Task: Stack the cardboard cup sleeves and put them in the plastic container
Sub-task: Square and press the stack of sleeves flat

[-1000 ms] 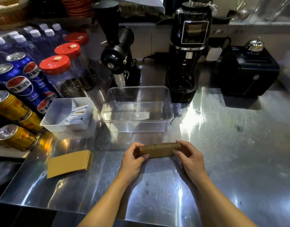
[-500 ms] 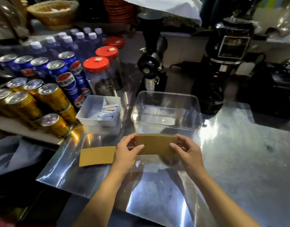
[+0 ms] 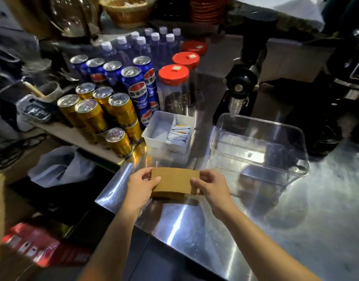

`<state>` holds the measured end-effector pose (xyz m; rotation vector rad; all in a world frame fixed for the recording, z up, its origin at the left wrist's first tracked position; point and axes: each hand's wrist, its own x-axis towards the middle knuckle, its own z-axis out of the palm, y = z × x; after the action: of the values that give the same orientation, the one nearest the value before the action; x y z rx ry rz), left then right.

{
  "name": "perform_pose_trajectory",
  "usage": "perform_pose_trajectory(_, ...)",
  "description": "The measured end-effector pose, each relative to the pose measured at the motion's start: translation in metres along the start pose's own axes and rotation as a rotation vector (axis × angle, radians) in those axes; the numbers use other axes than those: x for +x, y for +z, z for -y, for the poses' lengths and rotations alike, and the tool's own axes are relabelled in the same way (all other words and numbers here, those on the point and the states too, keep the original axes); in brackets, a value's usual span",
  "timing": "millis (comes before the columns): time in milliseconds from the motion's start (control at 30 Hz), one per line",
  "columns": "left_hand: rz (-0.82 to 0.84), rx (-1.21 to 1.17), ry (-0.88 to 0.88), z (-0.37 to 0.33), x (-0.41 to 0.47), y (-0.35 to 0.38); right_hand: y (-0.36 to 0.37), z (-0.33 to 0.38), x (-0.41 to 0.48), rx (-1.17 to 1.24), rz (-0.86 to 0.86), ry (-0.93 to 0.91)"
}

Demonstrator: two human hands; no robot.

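Left hand (image 3: 141,190) and right hand (image 3: 212,187) each pinch one short end of cardboard sleeve stack (image 3: 174,182), held low over near-left corner of steel counter (image 3: 195,230); another sleeve seems to lie just beneath, partly hidden. Judgement: stack light, stiff-ish but loose, layers likely to slide or fan; grip both ends, squeeze flat. Clear plastic container (image 3: 257,147) empty, just beyond to right. White tray (image 3: 154,128) of sachets behind. Blue cans (image 3: 138,94) carry Pepsi logo with Chinese lettering; gold cans (image 3: 119,110) unreadable.
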<state>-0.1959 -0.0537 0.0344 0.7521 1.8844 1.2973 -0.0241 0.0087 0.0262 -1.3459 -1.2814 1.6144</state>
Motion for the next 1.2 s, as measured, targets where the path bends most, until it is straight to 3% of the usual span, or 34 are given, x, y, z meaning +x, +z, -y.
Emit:
perform_pose_trajectory(567, 0.032, 0.246, -0.127, 0.025, 0.02, -0.026, 0.026, -0.016, 0.002, -0.221, -0.07, 0.142)
perform_pose_trajectory(700, 0.147, 0.224, -0.295, 0.028, 0.025, -0.028, 0.027, -0.012, 0.003, -0.269, -0.001, 0.241)
perform_pose_trajectory(867, 0.22, 0.231, -0.379, 0.028, 0.032, -0.022, 0.031, -0.009, 0.008, -0.142, 0.086, 0.292)
perform_pose_trajectory(1000, 0.345, 0.064, -0.454, 0.025, 0.033, -0.016, 0.018, -0.009, 0.005, -0.101, 0.142, 0.293)
perform_pose_trajectory(1067, 0.399, -0.027, -0.428, 0.022, 0.028, -0.006, 0.003, -0.01, 0.001, -0.069, 0.149, 0.29)
perform_pose_trajectory(1200, 0.483, -0.02, -0.187, 0.011, 0.016, 0.027, -0.034, -0.013, -0.011, 0.03, 0.072, 0.165)
